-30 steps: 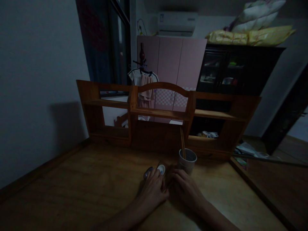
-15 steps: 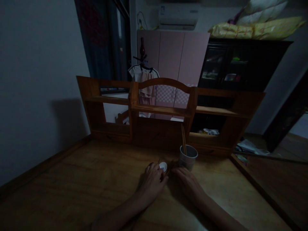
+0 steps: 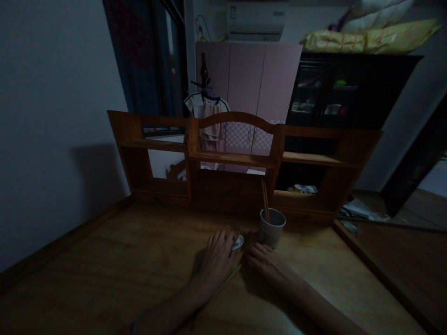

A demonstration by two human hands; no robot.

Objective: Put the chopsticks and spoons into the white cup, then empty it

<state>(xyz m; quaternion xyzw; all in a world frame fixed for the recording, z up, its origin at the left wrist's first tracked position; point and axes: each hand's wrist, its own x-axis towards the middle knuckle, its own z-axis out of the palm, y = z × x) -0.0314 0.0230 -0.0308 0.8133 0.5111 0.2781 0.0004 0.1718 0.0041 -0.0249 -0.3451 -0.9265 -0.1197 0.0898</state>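
My left hand [image 3: 220, 256] rests low over the wooden table [image 3: 146, 260], fingers bent forward. At its thumb side is a small white dish-like piece [image 3: 238, 243] with a blue mark, tilted and partly hidden; the hand seems to grip it. A thin sliver-like thing crosses it, too dim to name. My right hand [image 3: 263, 258] is closed, fingertips down near the left thumb; what they hold, if anything, is hidden. Just beyond it stands a grey cup [image 3: 271, 235] with a pair of chopsticks [image 3: 266, 200] leaning in it. A thin pale line [image 3: 226, 280] runs beneath my left wrist.
A wooden shelf unit [image 3: 232, 159] spans the table's back edge. A wall [image 3: 59, 139] borders the left side. Behind are a pink wardrobe [image 3: 246, 79], hanging clothes [image 3: 211, 111] and a dark cabinet [image 3: 352, 93] with yellow bags [image 3: 370, 37] on top. The room is dim.
My left hand has turned flatter, its fingers reaching further forward. The white piece has tilted and shows narrower. My right hand has shifted only slightly, and the view has moved a little.
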